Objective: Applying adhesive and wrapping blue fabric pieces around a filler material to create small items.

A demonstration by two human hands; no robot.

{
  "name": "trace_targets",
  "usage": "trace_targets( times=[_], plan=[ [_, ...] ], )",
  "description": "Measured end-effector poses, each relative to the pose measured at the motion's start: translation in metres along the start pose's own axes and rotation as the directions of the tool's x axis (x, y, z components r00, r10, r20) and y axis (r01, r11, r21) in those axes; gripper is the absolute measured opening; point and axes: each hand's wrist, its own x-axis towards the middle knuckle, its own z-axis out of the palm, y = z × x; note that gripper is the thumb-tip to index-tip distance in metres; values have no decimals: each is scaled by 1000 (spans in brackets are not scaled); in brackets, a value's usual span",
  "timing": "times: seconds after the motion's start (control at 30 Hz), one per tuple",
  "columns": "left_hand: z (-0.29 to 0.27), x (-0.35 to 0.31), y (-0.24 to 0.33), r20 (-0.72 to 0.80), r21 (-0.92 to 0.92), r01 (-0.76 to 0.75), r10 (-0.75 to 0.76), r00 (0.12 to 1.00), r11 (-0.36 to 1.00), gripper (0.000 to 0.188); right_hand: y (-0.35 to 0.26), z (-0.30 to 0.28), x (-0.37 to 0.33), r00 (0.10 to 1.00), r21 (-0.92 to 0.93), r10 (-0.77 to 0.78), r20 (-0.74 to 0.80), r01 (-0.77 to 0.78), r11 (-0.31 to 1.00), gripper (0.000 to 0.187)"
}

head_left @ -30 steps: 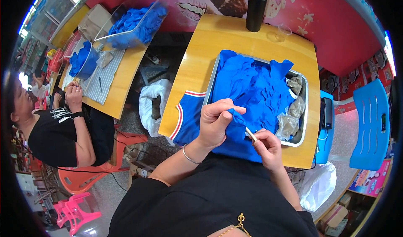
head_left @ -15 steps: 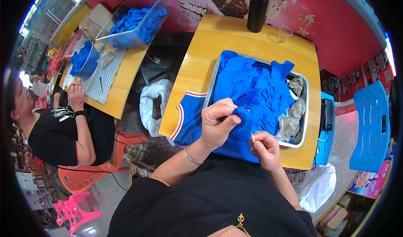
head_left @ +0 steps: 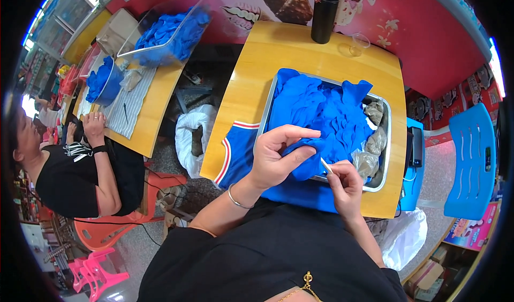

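My left hand [head_left: 270, 160] is closed, its thumb and forefinger pinching a small blue cloth piece [head_left: 305, 167] over the near side of a metal tray [head_left: 389, 141]. Between the thumb and fingers of my right hand [head_left: 347, 191] is a slim pale stick [head_left: 326, 166]. Its tip points up toward the held cloth; whether they touch I cannot tell. Many similar blue cloth pieces [head_left: 342, 122] fill the tray. Small clear bags with brownish contents [head_left: 376, 141] lie along its right side. Blue cloth [head_left: 300, 195] also spreads below my hands at the table's near edge.
A blue garment with red-white trim [head_left: 238, 155] lies left of the tray. A black flask [head_left: 325, 14] and clear cup [head_left: 359, 44] stand at the back. A co-worker [head_left: 69, 176] sits at the left table near a bin of blue pieces [head_left: 176, 34]. A blue chair [head_left: 471, 163] stands right.
My left forefinger has straightened over the cloth, which now sits lower in the pinch. The right hand has shifted slightly right, and more of the stick shows. The view has moved a little.
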Motion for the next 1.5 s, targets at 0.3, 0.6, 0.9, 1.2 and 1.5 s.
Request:
trace_targets(
  times=[0.3,0.6,0.9,1.2,1.5],
  plan=[
    [1,7,-8,104,-226,35,-11,995,974,22,4,0,7,908,508,205,365,-379,773,14],
    [-10,7,-10,36,-204,52,-46,998,978,19,2,-1,15,969,323,152,193,-209,923,11],
    [-8,3,-10,88,-179,40,-24,996,983,16,4,-1,11,980,276,99,174,-145,950,15],
    [-15,7,-10,191,-199,81,-42,981,977,18,-5,1,13,878,422,286,384,-443,791,21],
    [-17,15,-2,161,143,-110,87,983,984,24,-7,-7,11,989,84,133,71,-139,987,11]
  ],
)
